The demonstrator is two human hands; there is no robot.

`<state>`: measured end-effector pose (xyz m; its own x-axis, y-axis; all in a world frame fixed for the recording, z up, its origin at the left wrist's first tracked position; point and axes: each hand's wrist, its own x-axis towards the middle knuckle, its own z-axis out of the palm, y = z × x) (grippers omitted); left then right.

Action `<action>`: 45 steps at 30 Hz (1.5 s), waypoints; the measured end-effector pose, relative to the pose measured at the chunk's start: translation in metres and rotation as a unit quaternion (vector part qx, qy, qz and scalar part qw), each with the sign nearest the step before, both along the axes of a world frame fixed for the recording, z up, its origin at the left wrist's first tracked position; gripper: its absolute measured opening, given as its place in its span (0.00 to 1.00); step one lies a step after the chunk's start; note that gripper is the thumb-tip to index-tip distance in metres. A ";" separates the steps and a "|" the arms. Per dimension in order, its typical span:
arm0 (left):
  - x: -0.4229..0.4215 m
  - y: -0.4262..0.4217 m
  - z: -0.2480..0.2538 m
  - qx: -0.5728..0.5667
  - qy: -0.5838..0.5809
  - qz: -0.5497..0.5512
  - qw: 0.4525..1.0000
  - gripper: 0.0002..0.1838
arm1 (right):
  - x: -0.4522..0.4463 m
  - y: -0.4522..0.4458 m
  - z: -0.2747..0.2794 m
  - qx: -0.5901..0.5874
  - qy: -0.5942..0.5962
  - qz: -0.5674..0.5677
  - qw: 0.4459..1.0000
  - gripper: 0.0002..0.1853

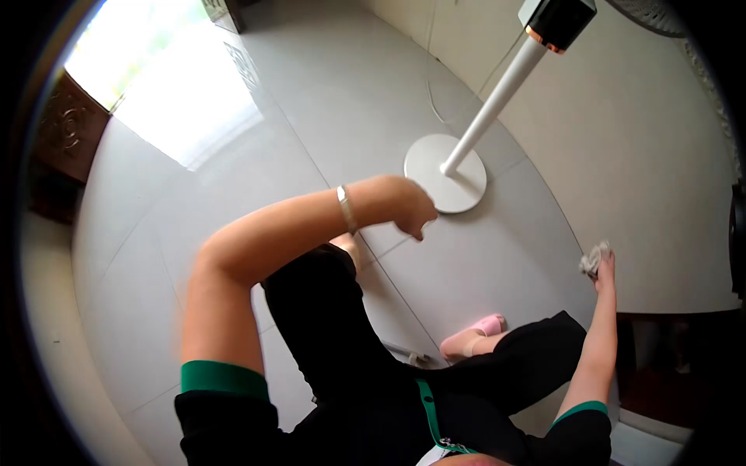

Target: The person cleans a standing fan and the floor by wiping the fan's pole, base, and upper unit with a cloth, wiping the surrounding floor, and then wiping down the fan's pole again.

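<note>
My left hand [410, 208] is held out over the floor, just beside the round white base [427, 167] of a standing fan. Its fingers are bent downward and blurred, and whether they hold anything cannot be made out. A bracelet [346, 210] circles that wrist. At the right, my right hand [603, 270] grips a crumpled greyish cloth [594, 258], away from the fan and near the wall.
The fan's white pole [497, 101] rises to a black and white housing [556, 23]. A thin cable [432, 101] runs by the wall. Carved dark wooden furniture [71, 128] stands at the left. A pink slipper [474, 334] is on my foot, on grey tiles [233, 194].
</note>
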<state>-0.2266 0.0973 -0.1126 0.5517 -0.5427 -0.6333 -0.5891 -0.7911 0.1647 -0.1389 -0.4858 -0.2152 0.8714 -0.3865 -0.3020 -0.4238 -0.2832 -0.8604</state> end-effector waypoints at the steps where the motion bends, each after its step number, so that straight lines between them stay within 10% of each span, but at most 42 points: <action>1: 0.019 0.005 -0.004 -0.008 -0.009 0.020 1.000 0.29 | -0.007 0.002 -0.005 0.005 0.015 -0.024 1.000 0.29; 8: 0.077 0.069 -0.041 -0.086 -0.050 0.287 0.953 0.29 | -0.003 -0.035 -0.041 0.099 -0.015 -0.033 0.994 0.29; 15: 0.061 0.130 -0.099 0.110 0.143 0.406 0.896 0.33 | 0.010 -0.071 -0.075 0.045 -0.032 -0.061 0.997 0.32; 45: 0.091 0.083 -0.110 0.005 0.071 0.311 0.948 0.28 | -0.007 -0.004 -0.041 -0.098 -0.104 -0.106 0.984 0.21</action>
<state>-0.1353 0.1803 -0.2227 0.6715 -0.1343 -0.7288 0.0187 -0.9800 0.1979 -0.1462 -0.4902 -0.2566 0.7994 -0.6001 -0.0275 -0.3126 -0.3764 -0.8721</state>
